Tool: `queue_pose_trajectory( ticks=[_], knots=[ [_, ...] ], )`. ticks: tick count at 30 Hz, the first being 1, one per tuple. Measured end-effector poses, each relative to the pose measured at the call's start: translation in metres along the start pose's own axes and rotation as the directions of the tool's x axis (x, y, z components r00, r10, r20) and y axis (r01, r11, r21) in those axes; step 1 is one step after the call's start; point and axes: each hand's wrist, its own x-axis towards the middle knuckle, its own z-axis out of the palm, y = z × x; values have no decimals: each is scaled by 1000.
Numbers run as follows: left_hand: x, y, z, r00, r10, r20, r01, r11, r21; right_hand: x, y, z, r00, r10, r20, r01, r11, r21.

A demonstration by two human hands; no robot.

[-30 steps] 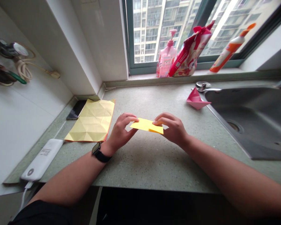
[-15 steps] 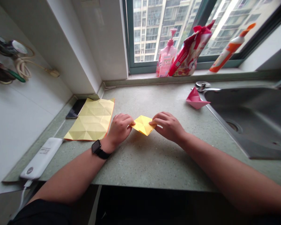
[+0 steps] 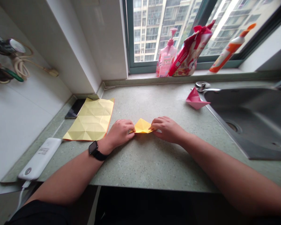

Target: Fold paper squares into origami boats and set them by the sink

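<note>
A small folded yellow paper (image 3: 142, 125) spans the space between my two hands near the middle of the counter. Its peak points up and its lower edge is nearly flat. My left hand (image 3: 121, 132), with a black watch on the wrist, pinches the left corner. The right corner is pinched by my right hand (image 3: 168, 128). Fingers hide both ends of the paper. A larger creased yellow sheet (image 3: 91, 118) with an orange edge lies left of my left hand. Beyond my right hand, a pink folded paper boat (image 3: 196, 99) stands by the sink.
A dark phone (image 3: 75, 108) and a white power bank (image 3: 41, 157) with a cable lie on the left. The metal sink (image 3: 253, 125) is at right. On the sill stand a pink pump bottle (image 3: 166, 59), a red bag (image 3: 189, 53) and an orange-white bottle (image 3: 229, 51).
The yellow paper has gone from an open diamond to a peaked shape with a flatter lower edge. Both hands have moved slightly down, still gripping its corners.
</note>
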Motion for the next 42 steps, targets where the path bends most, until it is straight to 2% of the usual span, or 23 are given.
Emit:
queue_pose_trajectory(
  ticks=[8,14,18,22,29,33,37,42],
  knots=[
    [-1,8,-4,999,31,12,-31,999,-9,-1,-2,-1,1000,-19,10,19,1000,23],
    [-2,7,-3,1000,26,13,-26,999,-35,-1,-4,-2,999,-39,19,38,999,17],
    [-3,9,-4,1000,-18,-1,18,999,-31,-1,-6,-2,1000,3,7,-3,999,37],
    [-4,13,-4,996,-75,-44,71,992,-100,-1,-8,-1,997,53,-48,-50,996,74],
    [-1,18,-2,998,-9,-67,1,993,-114,-1,-11,-2,997,-28,-67,31,999,36],
    [0,21,-1,998,9,-62,-17,992,-127,0,-11,-2,997,-33,-70,37,998,56],
    [1,25,-1,997,-42,-67,31,987,-159,0,-12,1,997,-18,-80,25,996,85],
    [6,28,3,990,-115,-85,99,980,-171,2,-10,2,995,61,-85,-52,994,98]
  ],
)
